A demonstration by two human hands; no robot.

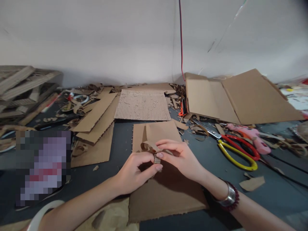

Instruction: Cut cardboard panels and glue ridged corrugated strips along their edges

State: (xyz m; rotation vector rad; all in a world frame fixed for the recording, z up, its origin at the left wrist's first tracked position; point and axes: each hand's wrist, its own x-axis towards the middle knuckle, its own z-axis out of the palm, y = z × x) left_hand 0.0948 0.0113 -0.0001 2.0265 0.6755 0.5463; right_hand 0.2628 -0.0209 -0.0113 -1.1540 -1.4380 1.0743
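My left hand [137,173] and my right hand [180,157] meet over a brown cardboard sheet [166,195] lying on the dark table. Both pinch a small folded cardboard piece [157,158] between fingertips and thumbs. A curled strip of torn cardboard paper [148,147] rises just behind the fingers. My right wrist wears a metal bracelet with dark red beads [229,197]. A white bangle [40,215] shows on my left arm at the bottom edge.
Red-and-yellow scissors [237,150] and a pink glue gun [252,136] lie to the right. An opened cardboard box [238,96] sits behind them. A corrugated sheet [143,104], flat cardboard pieces [96,128] and scraps spread at the back and left. A red cable [181,41] hangs down the wall.
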